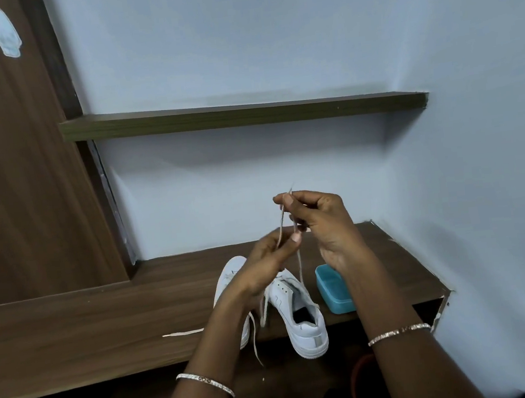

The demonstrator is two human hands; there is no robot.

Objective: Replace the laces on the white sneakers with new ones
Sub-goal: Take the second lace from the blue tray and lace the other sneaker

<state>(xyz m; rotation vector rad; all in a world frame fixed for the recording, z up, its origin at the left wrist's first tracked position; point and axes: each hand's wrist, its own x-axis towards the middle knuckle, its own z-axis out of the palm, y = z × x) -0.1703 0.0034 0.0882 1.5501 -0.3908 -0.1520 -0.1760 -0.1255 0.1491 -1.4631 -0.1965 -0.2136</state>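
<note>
Running nearly upright above the sneakers [305, 324], the lace [282, 217] is pinched near its top by the right hand [322, 221] and lower down by the left hand [267, 258], both with fingers curled. The sneakers lie lengthwise on the desk [74, 332], heels toward the person. A blue box [334, 290] sits just right of them.

Two bare forearms here, left hand [268, 263] and right hand [322, 221], a slim silvery studded bangle [206, 384] sparkling round the left wrist, a thin bangle [398, 333], glittery with a rosy tint, round the right wrist, short pale thumbnail [296, 236] on the left hand
</note>
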